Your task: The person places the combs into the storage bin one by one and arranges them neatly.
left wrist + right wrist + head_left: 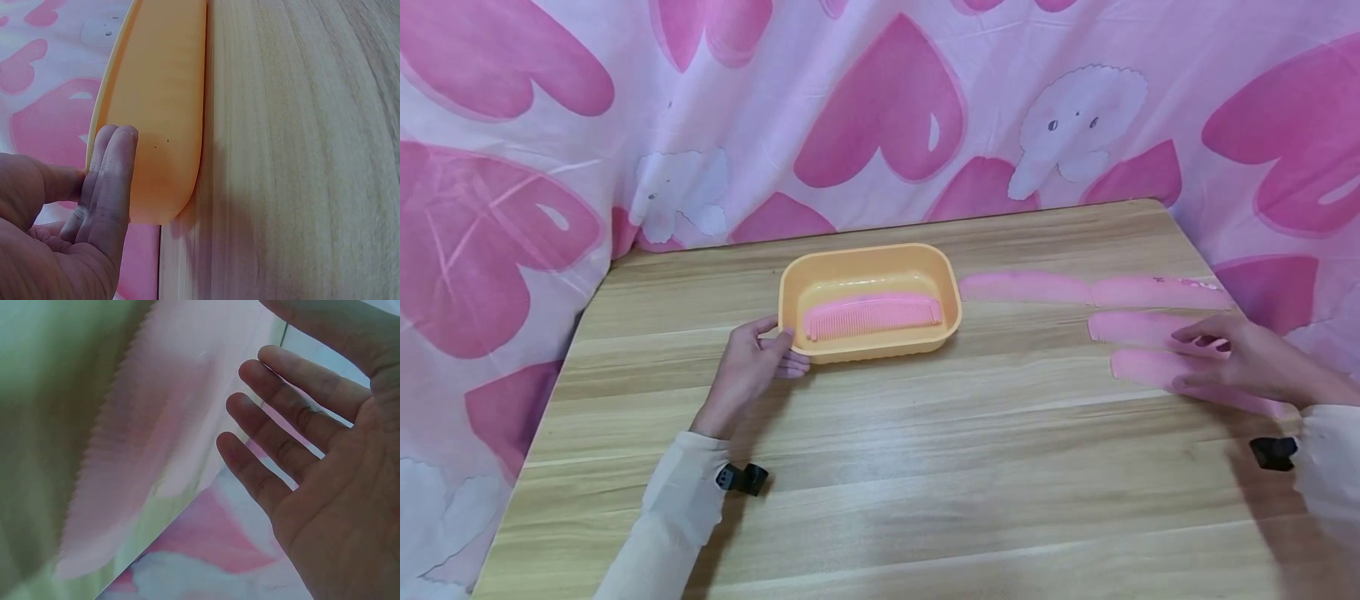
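The left hand (747, 367) held the left end of the shallow orange plastic tray (795, 287) — thumb on the rim, fingers (112, 169) flat against its outer wall. One pink plastic comb (872, 316) lay inside the tray. The right hand (1240, 360) hovered with loose, spread fingers (294, 419) over the loose pink combs (1138, 327) on the wooden table (925, 467) — gripping nothing.
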`<state>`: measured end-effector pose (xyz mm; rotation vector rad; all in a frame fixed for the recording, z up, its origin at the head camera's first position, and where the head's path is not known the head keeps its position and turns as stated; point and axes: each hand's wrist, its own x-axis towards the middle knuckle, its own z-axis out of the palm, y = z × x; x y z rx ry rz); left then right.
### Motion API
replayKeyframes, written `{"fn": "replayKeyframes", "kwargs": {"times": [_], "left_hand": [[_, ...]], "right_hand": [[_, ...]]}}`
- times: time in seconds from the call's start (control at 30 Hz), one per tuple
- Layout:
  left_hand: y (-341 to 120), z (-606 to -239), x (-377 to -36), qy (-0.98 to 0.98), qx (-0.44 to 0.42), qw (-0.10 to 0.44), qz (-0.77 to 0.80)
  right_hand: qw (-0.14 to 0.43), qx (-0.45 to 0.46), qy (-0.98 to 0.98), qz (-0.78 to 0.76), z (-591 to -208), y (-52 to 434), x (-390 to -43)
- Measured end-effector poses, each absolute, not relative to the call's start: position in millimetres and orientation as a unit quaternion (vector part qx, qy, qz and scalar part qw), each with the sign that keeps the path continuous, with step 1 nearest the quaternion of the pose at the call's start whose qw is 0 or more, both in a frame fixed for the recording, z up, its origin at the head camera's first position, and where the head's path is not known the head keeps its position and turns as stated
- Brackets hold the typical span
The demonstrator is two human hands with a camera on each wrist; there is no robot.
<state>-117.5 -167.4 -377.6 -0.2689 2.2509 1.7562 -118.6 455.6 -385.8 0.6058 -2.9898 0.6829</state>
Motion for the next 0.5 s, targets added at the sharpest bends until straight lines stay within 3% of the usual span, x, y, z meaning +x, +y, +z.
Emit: {"fn": "replayKeyframes", "kwargs": {"times": [0.23, 0.5], "left_hand": [[-167.0, -377.3, -117.3, 0.781, -0.087, 0.132, 0.605], [-167.1, -379.0, -118.1, 0.778, -0.084, 0.129, 0.609]], "right_hand": [[-0.004, 0.163, -0.968, 0.193, -397.2, 465.2, -105.5], [0.014, 0.196, -0.962, 0.188, -402.4, 467.4, -103.2]]}}
